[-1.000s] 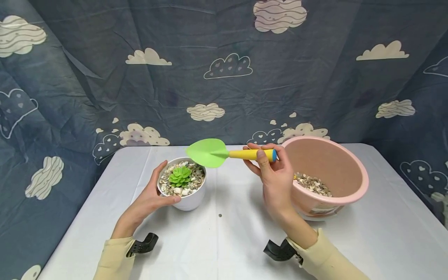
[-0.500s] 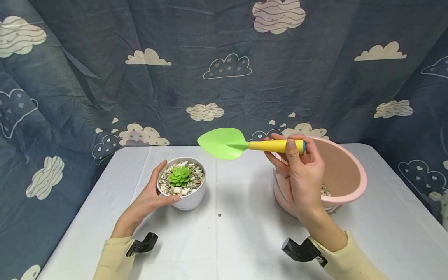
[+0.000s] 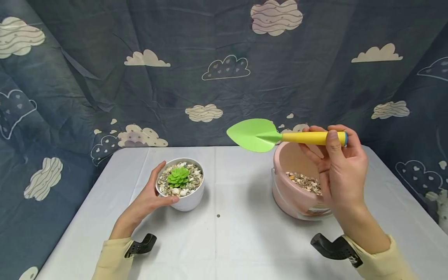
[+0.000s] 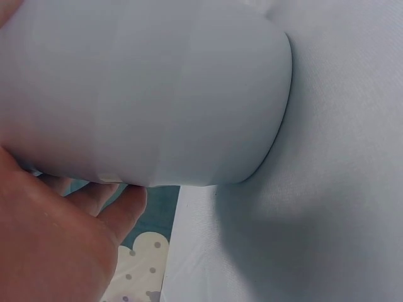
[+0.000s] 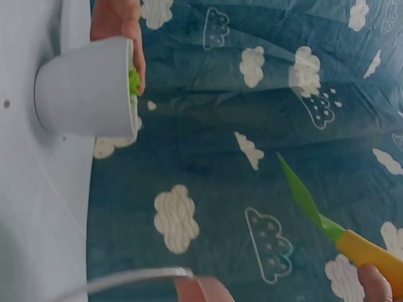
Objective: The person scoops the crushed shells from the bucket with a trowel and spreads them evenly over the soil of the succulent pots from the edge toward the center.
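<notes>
My left hand (image 3: 143, 204) holds a white plant pot (image 3: 190, 201) standing upright on the table, thumb at the near rim and fingers round its left side. The pot contains pebbles and a small green succulent (image 3: 178, 177). In the left wrist view the pot wall (image 4: 157, 94) fills the upper part, with the fingertips (image 4: 129, 207) along its side. Raised above the right of the table, my right hand (image 3: 344, 175) grips a toy trowel (image 3: 257, 135) by its yellow handle. Its green blade points left, and no pebbles show on it.
A pink bucket (image 3: 288, 194) stands at the right with pebbles (image 3: 304, 182) inside; my right hand and forearm hide part of it. One small dark pebble (image 3: 218, 216) lies on the white tablecloth (image 3: 231, 249). A dark cloud-patterned cloth (image 3: 157, 93) hangs behind.
My right hand has moved right and up with the trowel, away from above the pot to over the bucket. The left hand and pot have stayed in place.
</notes>
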Demonstrator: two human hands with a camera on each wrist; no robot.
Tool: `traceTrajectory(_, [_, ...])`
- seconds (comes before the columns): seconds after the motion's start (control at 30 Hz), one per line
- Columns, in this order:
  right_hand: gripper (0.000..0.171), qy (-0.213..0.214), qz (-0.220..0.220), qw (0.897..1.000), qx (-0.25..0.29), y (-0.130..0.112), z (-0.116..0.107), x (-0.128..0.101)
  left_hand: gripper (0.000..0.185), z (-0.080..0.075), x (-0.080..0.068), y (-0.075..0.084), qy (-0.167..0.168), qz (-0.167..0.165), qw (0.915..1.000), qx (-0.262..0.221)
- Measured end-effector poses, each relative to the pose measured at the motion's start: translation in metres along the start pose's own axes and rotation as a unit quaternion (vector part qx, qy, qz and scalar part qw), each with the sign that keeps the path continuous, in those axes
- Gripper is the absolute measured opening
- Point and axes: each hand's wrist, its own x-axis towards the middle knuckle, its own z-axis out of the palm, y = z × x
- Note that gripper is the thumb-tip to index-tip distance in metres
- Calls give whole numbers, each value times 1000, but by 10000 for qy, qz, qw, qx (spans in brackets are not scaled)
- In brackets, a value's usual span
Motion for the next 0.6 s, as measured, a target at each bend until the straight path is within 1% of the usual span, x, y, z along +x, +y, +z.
traceTrajectory(0.07, [27, -49, -32, 9999, 97, -6, -4, 3, 113, 0, 0, 0, -7, -7, 10000, -40])
traceTrajectory(0.37, [32, 22, -287, 9996, -34, -25, -23, 12, 112, 1, 1, -2, -5, -30, 10000, -35])
traceTrajectory(0.5, [38, 258, -562, 9977, -294, -34, -31, 19, 112, 1, 0, -2, -6, -39, 10000, -49])
traceTrajectory(0.6, [43, 429, -822, 9939, -591, -41, -39, 26, 112, 0, -1, -1, -14, -47, 10000, -52])
